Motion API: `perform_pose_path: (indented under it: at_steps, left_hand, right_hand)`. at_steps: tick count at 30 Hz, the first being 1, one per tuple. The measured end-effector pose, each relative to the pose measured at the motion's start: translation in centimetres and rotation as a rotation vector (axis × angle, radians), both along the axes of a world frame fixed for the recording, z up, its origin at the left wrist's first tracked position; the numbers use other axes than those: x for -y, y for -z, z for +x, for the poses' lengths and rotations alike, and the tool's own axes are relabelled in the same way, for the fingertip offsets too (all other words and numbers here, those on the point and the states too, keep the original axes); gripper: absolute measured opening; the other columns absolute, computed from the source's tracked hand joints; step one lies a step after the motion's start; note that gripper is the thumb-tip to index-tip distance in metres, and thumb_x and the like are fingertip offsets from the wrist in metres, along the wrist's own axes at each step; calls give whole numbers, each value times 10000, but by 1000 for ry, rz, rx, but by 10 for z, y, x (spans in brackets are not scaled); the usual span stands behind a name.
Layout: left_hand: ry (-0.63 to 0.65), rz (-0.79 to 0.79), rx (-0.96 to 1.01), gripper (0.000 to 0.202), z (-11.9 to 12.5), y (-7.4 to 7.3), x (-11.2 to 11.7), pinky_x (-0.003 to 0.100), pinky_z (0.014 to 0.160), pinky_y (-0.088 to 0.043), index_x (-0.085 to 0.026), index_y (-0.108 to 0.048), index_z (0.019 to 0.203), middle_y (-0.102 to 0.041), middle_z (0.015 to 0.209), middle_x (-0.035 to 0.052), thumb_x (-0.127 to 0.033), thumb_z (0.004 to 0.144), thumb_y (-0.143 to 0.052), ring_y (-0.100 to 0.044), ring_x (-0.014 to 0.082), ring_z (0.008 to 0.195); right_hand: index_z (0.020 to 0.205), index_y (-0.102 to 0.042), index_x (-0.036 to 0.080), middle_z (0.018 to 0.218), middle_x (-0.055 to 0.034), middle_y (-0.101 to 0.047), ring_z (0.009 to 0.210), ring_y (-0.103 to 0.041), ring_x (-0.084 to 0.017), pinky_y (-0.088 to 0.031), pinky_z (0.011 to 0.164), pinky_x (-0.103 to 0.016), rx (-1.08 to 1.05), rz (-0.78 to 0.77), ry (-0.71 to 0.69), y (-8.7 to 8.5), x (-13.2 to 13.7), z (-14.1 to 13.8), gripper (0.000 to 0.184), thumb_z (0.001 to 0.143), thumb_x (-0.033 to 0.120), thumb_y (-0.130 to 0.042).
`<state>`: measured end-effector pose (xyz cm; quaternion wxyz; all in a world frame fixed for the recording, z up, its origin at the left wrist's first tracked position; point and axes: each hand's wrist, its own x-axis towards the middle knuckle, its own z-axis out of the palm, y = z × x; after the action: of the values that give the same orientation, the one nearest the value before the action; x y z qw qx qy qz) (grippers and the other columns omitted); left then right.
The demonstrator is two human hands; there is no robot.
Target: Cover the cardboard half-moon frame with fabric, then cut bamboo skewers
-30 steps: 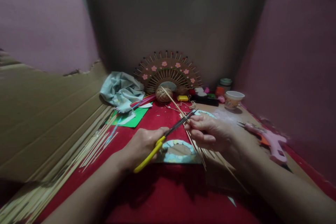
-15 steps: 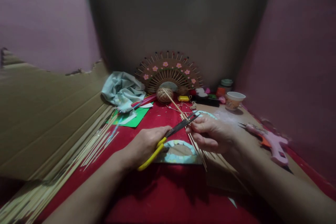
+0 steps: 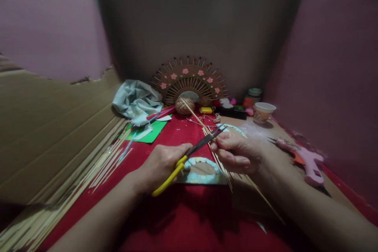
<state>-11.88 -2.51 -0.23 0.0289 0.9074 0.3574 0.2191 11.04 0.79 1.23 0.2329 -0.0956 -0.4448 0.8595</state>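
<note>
My left hand (image 3: 162, 164) is closed on scissors (image 3: 180, 163) with yellow handles and dark blades. The slightly parted blades lie across a thin bamboo stick (image 3: 195, 116), close to my right fingertips. My right hand (image 3: 238, 150) pinches that stick, whose far end slants up in front of a ball of twine (image 3: 184, 106). Beneath the hands, several loose sticks (image 3: 220, 165) rest on the table. Beside them lies a cardboard piece with a pale blue, paper-covered oval ring (image 3: 203, 176).
A pink glue gun (image 3: 310, 165) and a paper cup (image 3: 263, 113) stand on the right. At the back is a flowered stick fan (image 3: 189, 75). Pale cloth (image 3: 137, 100), green paper (image 3: 155, 133) and many long sticks (image 3: 79, 189) lie left on the red cloth (image 3: 177, 220).
Both hands keep nearly the same pose. The scissor handles have swung slightly down and left, and the blades stay at the stick. The view has shifted a little.
</note>
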Motion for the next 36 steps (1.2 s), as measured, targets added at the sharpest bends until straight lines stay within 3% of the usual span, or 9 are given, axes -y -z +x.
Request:
perform_pose_path:
  at_steps: [3, 7, 12, 22, 27, 29, 34, 36]
  left_hand:
    - [-110, -60, -90, 293, -5, 6, -4, 201, 493, -339, -167, -530, 1025, -580, 660, -10, -169, 736, -480, -501, 113, 518]
    - [-240, -130, -205, 168, -8, 8, -9, 204, 497, -312, -199, -551, 898, -575, 632, -6, -177, 756, -464, -498, 123, 521]
    - [-305, -151, -223, 156, -7, 7, -11, 203, 498, -305, -212, -564, 896, -553, 606, -6, -212, 806, -438, -494, 124, 520]
    - [-139, -113, -79, 260, -11, 10, -13, 209, 557, -384, -181, -513, 1062, -613, 768, 20, -203, 812, -447, -561, 131, 615]
    - [-116, -64, -52, 201, -8, 4, -11, 236, 605, -417, -167, -537, 993, -624, 831, 43, -206, 864, -387, -573, 147, 687]
    - [-199, -41, -42, 216, -8, 2, -12, 259, 650, -433, -164, -530, 1021, -632, 895, 66, -203, 861, -390, -587, 166, 751]
    - [-698, -43, -163, 294, -24, 3, -25, 321, 623, -436, -151, -541, 998, -638, 930, 132, -368, 856, -404, -613, 252, 791]
    - [-802, -115, -257, 340, -34, 4, -32, 317, 589, -432, -153, -556, 954, -641, 895, 134, -445, 823, -440, -617, 266, 772]
  right_hand:
    - [821, -624, 105, 379, 75, -463, 236, -169, -12, -211, 242, -119, 39, 18, 64, 3, -4, -2, 139, 828, 200, -522]
    - [720, -573, 116, 400, 75, -469, 263, -179, -6, -182, 268, -125, 113, 18, 208, 8, -9, -8, 111, 793, 200, -572]
    - [624, -513, 134, 406, 50, -508, 262, -248, -21, -198, 271, -146, 163, 39, 309, 10, -13, -15, 169, 753, 201, -599]
    - [718, -535, 120, 431, 46, -534, 274, -301, -14, -231, 309, -142, 167, 77, 351, 7, -10, -18, 127, 772, 202, -616]
    - [738, -568, 117, 449, 57, -522, 252, -261, -3, -183, 264, -124, 86, 71, 422, -2, -12, -10, 79, 766, 179, -608]
    - [766, -587, 115, 472, 57, -533, 250, -255, 3, -180, 257, -114, 41, 88, 477, -6, -14, -5, 70, 769, 183, -601]
    - [765, -601, 110, 482, 38, -552, 256, -285, 0, -193, 254, -111, 101, 76, 450, -5, -10, -5, 86, 762, 196, -609]
    - [781, -607, 108, 477, 38, -554, 258, -292, -1, -196, 257, -111, 130, 53, 412, -2, -6, -10, 87, 746, 186, -622]
